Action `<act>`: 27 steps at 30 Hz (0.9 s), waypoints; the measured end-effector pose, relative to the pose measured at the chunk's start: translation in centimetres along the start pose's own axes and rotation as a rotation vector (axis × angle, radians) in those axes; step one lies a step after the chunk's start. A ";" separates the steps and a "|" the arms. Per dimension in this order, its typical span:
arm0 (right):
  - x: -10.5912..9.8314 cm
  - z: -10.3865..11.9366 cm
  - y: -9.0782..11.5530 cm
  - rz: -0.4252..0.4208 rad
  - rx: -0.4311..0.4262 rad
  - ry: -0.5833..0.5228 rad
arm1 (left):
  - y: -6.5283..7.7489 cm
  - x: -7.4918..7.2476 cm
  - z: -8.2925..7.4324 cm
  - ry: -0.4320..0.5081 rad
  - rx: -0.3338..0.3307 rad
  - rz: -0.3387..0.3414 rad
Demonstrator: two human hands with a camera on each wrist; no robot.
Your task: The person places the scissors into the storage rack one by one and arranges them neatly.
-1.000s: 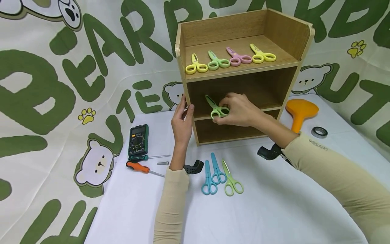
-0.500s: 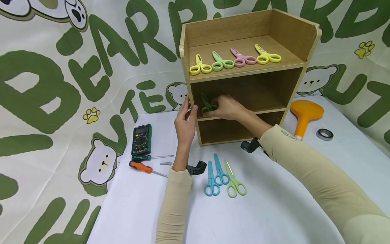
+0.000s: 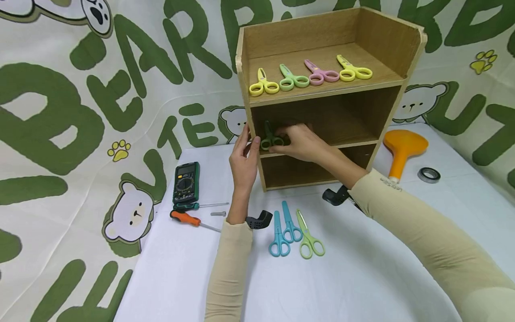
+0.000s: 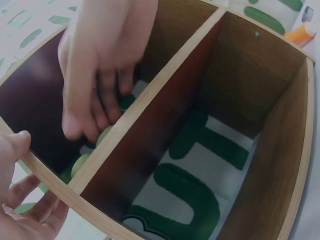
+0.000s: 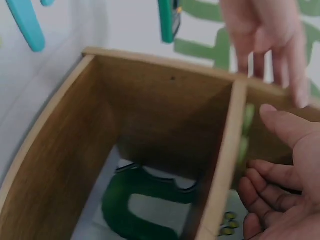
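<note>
A wooden shelf unit (image 3: 297, 38) stands ahead of me. Green scissors (image 3: 265, 145) are in its middle compartment, at the left end by the side panel, dim in shadow. Around their handles is my right hand (image 3: 303, 144); in the right wrist view its thumb and fingers stand apart, with the green handles (image 5: 243, 149) just beyond. My left hand (image 3: 243, 167) rests on the unit's left side, thumb at the front edge and extended fingers along the outside. On the top shelf lie yellow scissors (image 3: 263, 86), green scissors (image 3: 293, 80), pink scissors (image 3: 320, 75) and more yellow scissors (image 3: 353, 71).
Two blue scissors (image 3: 279, 246) and light green scissors (image 3: 310, 243) lie on the white table before the unit. At left are a multimeter (image 3: 186, 182), two screwdrivers (image 3: 186, 218) and a bolt (image 3: 218, 213). An orange paddle-shaped thing (image 3: 404, 145) and a tape roll (image 3: 428, 175) lie at right.
My right hand has carried the green scissors leftward and deeper into the middle compartment, and its fingers have loosened around them. My left hand has stayed at the unit's side.
</note>
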State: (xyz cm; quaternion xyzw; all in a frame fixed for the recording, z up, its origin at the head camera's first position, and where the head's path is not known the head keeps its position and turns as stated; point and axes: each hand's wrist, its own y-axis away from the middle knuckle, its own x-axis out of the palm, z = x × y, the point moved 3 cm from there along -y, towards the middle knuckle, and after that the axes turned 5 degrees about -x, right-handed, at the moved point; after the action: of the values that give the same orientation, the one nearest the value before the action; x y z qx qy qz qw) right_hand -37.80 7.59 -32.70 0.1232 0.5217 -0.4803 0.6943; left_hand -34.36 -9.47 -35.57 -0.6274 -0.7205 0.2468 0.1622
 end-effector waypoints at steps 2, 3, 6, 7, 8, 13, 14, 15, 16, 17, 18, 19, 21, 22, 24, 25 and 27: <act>-0.5 0.6 1.6 -0.031 -0.040 0.017 | 0.0 0.0 -0.1 -0.002 0.006 -0.001; -0.7 0.9 2.5 -0.048 -0.068 0.023 | 0.0 0.1 -0.2 -0.004 0.006 -0.004; -0.7 1.8 5.9 -0.081 -0.134 0.026 | -0.1 0.1 -0.3 -0.009 0.008 -0.009; -0.4 1.9 7.0 -0.082 -0.147 0.023 | -0.2 0.1 -0.2 -0.008 0.009 -0.010; 0.1 1.9 8.2 -0.080 -0.155 0.022 | -0.2 0.1 -0.2 -0.007 0.007 -0.008; 3.0 1.2 13.6 -0.025 -0.100 0.045 | -0.1 0.2 -0.2 0.009 0.007 -0.006; 3.6 1.0 14.4 -0.015 -0.090 0.049 | -0.1 0.2 -0.2 0.013 0.008 -0.005; 4.1 0.8 15.2 -0.012 -0.082 0.053 | -0.1 0.2 -0.2 0.016 0.011 -0.006; 4.6 0.6 15.9 -0.009 -0.080 0.056 | 0.0 0.2 -0.3 0.016 0.010 -0.006; 5.1 0.5 16.6 -0.004 -0.083 0.059 | 0.0 0.2 -0.3 0.017 0.012 -0.007; 5.6 0.3 17.2 -0.001 -0.085 0.064 | 0.0 0.2 -0.2 0.017 0.012 -0.008; 5.9 0.2 17.7 0.002 -0.088 0.068 | 0.1 0.2 -0.2 0.017 0.010 -0.008; 6.6 0.2 18.5 0.012 -0.096 0.081 | 0.1 0.2 -0.2 0.016 0.009 -0.007; 6.9 0.2 18.9 0.021 -0.100 0.089 | 0.1 0.2 -0.2 0.015 0.007 -0.006; 7.4 0.3 19.4 0.035 -0.106 0.099 | 0.0 0.2 -0.2 0.016 0.008 -0.006; 7.7 0.4 19.6 0.044 -0.109 0.108 | 0.0 0.2 -0.2 0.017 0.008 -0.006; 8.4 0.7 20.1 0.064 -0.112 0.133 | 0.1 0.2 -0.2 0.017 0.007 -0.004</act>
State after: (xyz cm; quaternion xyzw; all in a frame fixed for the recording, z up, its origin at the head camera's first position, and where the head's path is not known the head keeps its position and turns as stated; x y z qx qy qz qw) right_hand -21.46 12.84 -46.15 0.1325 0.5886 -0.4188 0.6786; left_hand -34.20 -9.26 -35.41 -0.6273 -0.7197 0.2435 0.1710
